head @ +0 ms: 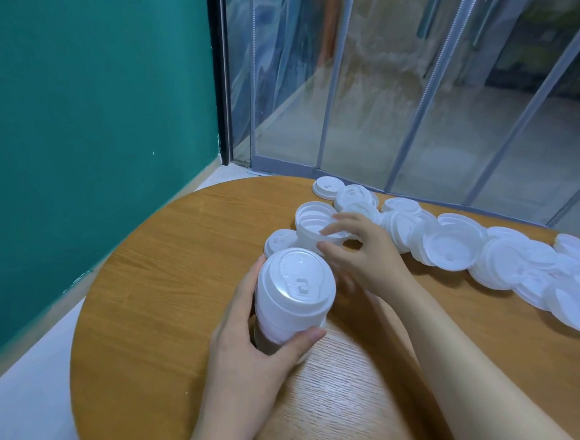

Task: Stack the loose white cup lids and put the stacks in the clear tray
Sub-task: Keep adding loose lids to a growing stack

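A tall stack of white lids [295, 296] is gripped by the left hand [252, 342], thumb curled across its near side and fingers wrapped behind; the stack stands upright on the round wooden surface [156, 298]. An upturned lid [316, 223] just beyond the stack is pinched at its near rim by the right hand [363, 252], thumb and forefinger closed on the edge. One single lid [279, 241] is seen lying dome-up, beside the stack and touching the upturned lid. Another lone lid [327, 186] lies at the far edge. A long row of loose lids [490, 257] is spread overlapping along the right side of the surface, near the glass panels [409, 74]. A teal wall [86, 131] is seen at left.
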A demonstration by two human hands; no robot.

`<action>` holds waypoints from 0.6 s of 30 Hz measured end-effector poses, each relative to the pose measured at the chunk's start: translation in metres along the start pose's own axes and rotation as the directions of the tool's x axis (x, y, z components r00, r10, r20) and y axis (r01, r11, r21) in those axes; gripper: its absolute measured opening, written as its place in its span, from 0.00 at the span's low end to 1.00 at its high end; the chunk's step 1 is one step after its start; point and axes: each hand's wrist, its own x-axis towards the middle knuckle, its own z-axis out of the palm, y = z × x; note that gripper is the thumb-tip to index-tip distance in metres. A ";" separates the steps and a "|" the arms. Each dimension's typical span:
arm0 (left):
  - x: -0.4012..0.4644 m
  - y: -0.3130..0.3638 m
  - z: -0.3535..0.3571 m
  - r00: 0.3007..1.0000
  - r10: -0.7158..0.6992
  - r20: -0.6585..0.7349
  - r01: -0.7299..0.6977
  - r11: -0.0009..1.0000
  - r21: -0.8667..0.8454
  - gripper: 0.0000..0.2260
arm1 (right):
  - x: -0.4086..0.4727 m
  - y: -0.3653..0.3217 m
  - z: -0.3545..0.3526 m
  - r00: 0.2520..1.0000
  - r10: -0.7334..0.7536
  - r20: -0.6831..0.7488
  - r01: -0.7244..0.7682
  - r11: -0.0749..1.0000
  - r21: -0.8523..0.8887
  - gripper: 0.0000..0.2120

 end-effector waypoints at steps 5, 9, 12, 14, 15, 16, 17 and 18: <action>-0.002 0.005 0.000 1.000 -0.026 0.008 0.026 0.998 -0.057 0.43 | -0.029 0.007 -0.014 0.989 0.114 -0.092 -0.115 0.993 -0.006 0.06; -0.003 0.005 -0.001 1.000 -0.027 0.014 0.027 0.999 -0.042 0.45 | -0.053 0.022 -0.016 0.975 0.175 -0.137 -0.157 0.979 0.133 0.10; -0.002 0.004 0.000 1.000 -0.021 0.014 0.022 0.999 -0.033 0.43 | -0.069 0.034 -0.013 0.979 0.145 -0.144 -0.124 0.982 0.145 0.08; -0.003 0.004 0.000 1.000 -0.015 0.012 0.015 0.999 -0.032 0.43 | -0.076 0.036 -0.013 0.979 0.104 -0.174 -0.085 0.990 0.115 0.07; -0.003 0.003 0.000 1.000 -0.014 0.009 0.014 0.999 -0.032 0.43 | -0.079 0.034 -0.013 0.978 0.081 -0.192 -0.060 0.992 0.112 0.07; -0.003 0.003 0.000 1.000 -0.013 0.007 0.013 0.999 -0.036 0.43 | -0.080 0.031 -0.014 0.977 0.062 -0.202 -0.036 0.991 0.127 0.06; -0.003 0.003 0.000 1.000 -0.014 0.008 0.014 0.999 -0.044 0.43 | -0.081 0.029 -0.015 0.976 0.041 -0.215 -0.013 0.991 0.130 0.06; -0.002 0.003 0.001 1.000 -0.015 0.008 0.016 0.999 -0.052 0.44 | -0.082 0.027 -0.017 0.972 0.010 -0.237 0.013 0.995 0.098 0.05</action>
